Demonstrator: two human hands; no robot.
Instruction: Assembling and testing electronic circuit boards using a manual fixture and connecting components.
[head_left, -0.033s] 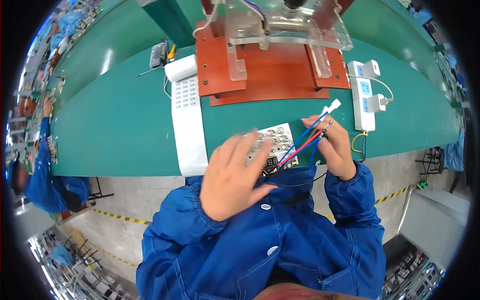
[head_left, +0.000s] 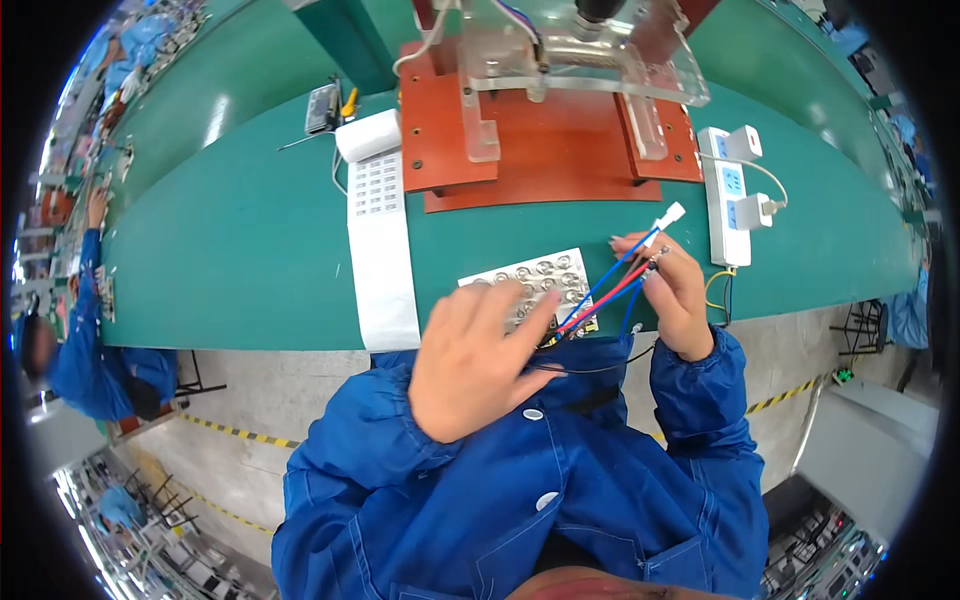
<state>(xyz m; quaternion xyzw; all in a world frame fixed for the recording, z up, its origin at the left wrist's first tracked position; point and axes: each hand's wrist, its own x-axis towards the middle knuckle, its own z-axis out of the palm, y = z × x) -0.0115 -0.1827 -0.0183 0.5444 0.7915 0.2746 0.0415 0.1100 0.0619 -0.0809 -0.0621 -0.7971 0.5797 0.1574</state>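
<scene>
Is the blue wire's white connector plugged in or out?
Out: the white connector juts past the right hand, nothing visibly joined to its tip.

Looks steeply down from the wearer's head, through the left of two side-by-side fisheye cameras, upright and unmirrored. Faces forward over the blue jacket (head_left: 600, 470) low in the frame, across the green table (head_left: 260, 230), to the red fixture (head_left: 560, 130) at the top. Sits near enough to show the white board (head_left: 545, 268) close to mid-view, together with left grip (head_left: 472, 350) and right grip (head_left: 680, 295), in fair detail. Sweeps very wide, out to the floor (head_left: 265, 385) on both sides and a co-worker (head_left: 85, 370) small at far left. Bends the table's far edge into a curve toward a dark round rim.
</scene>
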